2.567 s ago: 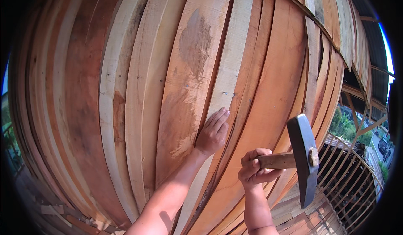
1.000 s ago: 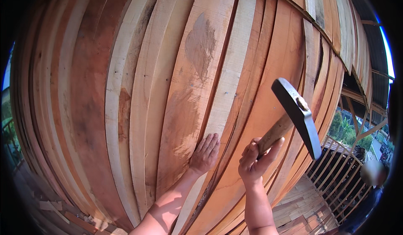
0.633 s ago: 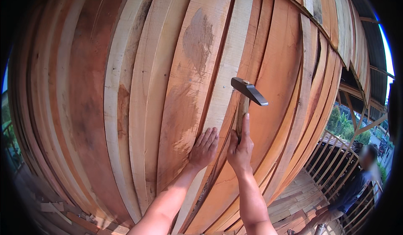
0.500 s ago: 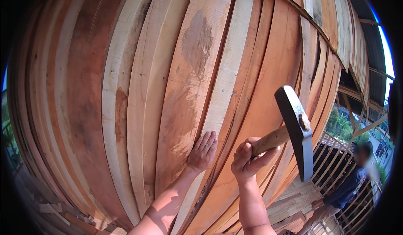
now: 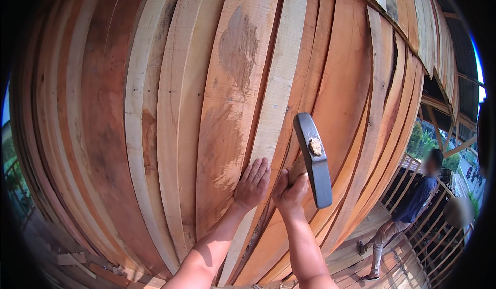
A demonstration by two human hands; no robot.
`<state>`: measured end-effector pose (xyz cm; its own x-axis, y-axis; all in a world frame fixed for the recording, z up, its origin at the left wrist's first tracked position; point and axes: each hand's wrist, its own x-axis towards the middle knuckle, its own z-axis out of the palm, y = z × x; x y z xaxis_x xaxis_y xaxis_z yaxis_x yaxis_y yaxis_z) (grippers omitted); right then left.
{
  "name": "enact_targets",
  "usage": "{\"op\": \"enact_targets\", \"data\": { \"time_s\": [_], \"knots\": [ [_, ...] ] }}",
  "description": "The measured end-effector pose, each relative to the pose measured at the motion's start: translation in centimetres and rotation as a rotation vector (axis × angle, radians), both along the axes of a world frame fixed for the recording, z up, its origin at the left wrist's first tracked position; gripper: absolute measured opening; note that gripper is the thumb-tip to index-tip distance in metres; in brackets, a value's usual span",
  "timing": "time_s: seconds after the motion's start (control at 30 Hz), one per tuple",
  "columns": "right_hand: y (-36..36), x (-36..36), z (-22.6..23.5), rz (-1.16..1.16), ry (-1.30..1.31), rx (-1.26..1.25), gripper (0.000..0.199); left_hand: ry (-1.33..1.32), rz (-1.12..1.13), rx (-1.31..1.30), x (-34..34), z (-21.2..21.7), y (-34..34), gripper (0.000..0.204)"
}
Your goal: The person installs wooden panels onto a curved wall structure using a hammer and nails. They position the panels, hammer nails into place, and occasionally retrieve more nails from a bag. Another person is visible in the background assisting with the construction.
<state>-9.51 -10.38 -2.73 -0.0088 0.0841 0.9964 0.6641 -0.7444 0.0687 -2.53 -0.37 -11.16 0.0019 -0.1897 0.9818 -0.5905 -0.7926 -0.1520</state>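
My left hand lies flat, fingers stretched upward, against a pale narrow wooden strip on the plank wall. Just to its right, my right hand is closed around the wooden handle of a hammer. The long dark metal head stands out in front of the wall, and the handle's rough end shows through it. Left of the pale strip runs a wide reddish board with a rough grey patch. Small nail heads dot the strip above my left hand.
At the right a person in a dark blue shirt stands on a plank floor beside a slatted wooden railing. Overlapping upper boards jut out at the upper right. Wood scraps lie at the lower left.
The hammer in my right hand has moved left, nearer the wall and my left hand. My left hand stays on the strip. The person at the right now stands more upright in view.
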Motion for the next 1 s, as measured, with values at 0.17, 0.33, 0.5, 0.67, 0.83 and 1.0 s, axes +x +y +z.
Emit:
{"op": "enact_targets", "data": {
  "time_s": [0.17, 0.33, 0.5, 0.67, 0.83, 1.0],
  "knots": [
    [0.3, -0.9, 1.9, 0.148, 0.335, -0.006, 0.068, 0.085, 0.056, 0.027, 0.4, 0.7, 0.6, 0.040],
    [-0.7, -2.4, 1.2, 0.070, 0.028, 0.013, 0.066, 0.037, 0.033, 0.017, -0.4, 0.0, 0.4, 0.041],
    [-1.7, 1.4, 1.2, -0.113, 0.349, 0.058, 0.066, 0.130, 0.011, 0.010, -1.3, 1.0, -0.8, 0.035],
    [-0.4, -3.5, 0.5, 0.139, 0.500, 0.137, 0.067, 0.156, 0.083, 0.077, -0.7, -0.7, 2.1, 0.043],
    [-3.7, -7.1, -9.5, 0.167, 0.345, 0.419, 0.066, 0.217, 0.011, 0.107, -3.6, 0.1, -0.1, 0.051],
    [-3.3, -13.0, -24.2, 0.061, 0.565, 0.535, 0.051, 0.496, -0.090, 0.253, -9.2, -11.5, 2.5, 0.056]
  ]
}}
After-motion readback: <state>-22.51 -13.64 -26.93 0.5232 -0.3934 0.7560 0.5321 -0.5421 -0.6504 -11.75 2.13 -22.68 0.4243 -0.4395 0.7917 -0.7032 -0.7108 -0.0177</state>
